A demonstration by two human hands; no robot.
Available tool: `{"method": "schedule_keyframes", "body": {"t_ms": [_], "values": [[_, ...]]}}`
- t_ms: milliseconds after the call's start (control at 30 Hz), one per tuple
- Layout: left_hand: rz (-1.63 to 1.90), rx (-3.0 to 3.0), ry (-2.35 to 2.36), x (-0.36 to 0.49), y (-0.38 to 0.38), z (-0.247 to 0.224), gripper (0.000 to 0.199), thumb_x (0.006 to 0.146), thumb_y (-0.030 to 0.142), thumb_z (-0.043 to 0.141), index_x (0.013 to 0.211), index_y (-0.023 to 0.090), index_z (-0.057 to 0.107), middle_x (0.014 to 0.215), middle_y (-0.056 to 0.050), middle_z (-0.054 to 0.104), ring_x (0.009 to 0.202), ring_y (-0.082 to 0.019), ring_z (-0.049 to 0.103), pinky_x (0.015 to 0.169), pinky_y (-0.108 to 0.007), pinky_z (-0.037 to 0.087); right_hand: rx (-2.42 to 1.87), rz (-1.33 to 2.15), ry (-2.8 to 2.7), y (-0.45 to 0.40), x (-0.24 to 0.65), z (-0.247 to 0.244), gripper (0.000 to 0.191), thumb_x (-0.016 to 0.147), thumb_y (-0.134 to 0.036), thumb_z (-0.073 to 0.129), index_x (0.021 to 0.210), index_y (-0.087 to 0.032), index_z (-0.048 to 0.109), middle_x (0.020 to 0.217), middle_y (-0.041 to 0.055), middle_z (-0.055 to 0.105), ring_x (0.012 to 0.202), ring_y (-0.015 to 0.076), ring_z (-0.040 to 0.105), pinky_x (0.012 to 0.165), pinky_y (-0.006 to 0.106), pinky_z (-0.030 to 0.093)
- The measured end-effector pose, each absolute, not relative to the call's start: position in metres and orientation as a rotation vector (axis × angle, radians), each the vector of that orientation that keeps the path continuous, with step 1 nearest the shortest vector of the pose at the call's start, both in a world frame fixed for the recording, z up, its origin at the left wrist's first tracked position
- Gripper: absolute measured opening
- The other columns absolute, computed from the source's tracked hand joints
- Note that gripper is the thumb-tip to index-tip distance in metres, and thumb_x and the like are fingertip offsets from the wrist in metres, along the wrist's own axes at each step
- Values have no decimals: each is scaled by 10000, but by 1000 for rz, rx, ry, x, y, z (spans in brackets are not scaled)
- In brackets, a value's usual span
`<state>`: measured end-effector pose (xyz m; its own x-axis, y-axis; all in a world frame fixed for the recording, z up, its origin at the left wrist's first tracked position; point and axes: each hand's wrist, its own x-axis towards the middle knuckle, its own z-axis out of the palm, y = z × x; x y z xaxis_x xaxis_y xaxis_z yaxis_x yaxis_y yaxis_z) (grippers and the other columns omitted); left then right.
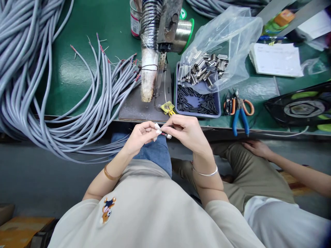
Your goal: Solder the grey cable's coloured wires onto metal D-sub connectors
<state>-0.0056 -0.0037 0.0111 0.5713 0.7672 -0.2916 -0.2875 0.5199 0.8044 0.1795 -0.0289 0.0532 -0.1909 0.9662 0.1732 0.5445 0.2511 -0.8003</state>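
Observation:
My left hand point(141, 136) and my right hand point(186, 131) meet just in front of the table edge, above my lap. Both are closed in pinches around thin wires. A small metal connector point(168, 136) with dark and red wires sticks out between them, below my right fingers. Which hand bears it is hard to tell. White covers wrap some of my left fingertips. Beyond my right hand lies a yellow piece with yellow wires point(168, 108), on the dark board point(134, 106).
Grey cables point(103, 100) fill the left. A soldering stand point(165, 31) and fume hose point(149, 69) rise centrally. Right of them are a blue tray point(198, 113) under a plastic bag point(232, 31), pliers point(241, 117), papers point(276, 58) and a black fan point(300, 106). A person's hand point(258, 148) rests at right.

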Motion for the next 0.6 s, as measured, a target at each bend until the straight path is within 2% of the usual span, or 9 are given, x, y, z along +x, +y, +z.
{"method": "schedule_keyframes", "body": {"t_ms": [100,200,300,367,467,600], "values": [[679,742,670,-7,-6,11,376,705,350,863,927,181,611,629,23,672,433,-36,405,409,-171,234,-1355,773,-1927,-29,178,54,464,963,-469,667,606,-178,613,582,-28,541,549,83,429,573,262,330],[692,744,661,-7,-6,10,407,734,380,848,1017,176,637,713,-14,736,428,-36,420,414,-179,261,-1432,704,-1784,-33,181,58,362,928,-449,710,685,-183,680,552,-42,525,514,78,424,540,256,317],[720,739,667,-7,-3,7,400,711,424,877,925,153,675,748,-61,769,431,-31,433,420,-182,271,-1522,604,-1541,-43,183,64,228,895,-419,737,891,-192,765,541,-59,502,462,71,351,477,257,257],[741,728,668,-7,-1,6,398,680,424,906,864,145,689,711,-54,760,421,-23,421,416,-176,262,-1538,590,-1560,-50,181,67,196,881,-373,747,960,-199,789,568,-51,554,454,62,314,465,256,243],[771,724,663,-7,2,6,378,675,426,919,812,141,711,672,-39,746,421,-24,435,408,-166,263,-1546,569,-1640,-55,174,64,142,892,-284,712,935,-191,812,653,-14,674,458,51,313,473,251,258],[826,760,670,-11,3,8,339,650,379,942,764,143,728,732,-55,778,444,-31,470,431,-176,346,-1550,735,-1491,-52,173,46,184,894,-289,682,961,-190,822,674,1,709,432,51,329,435,235,254]]}}
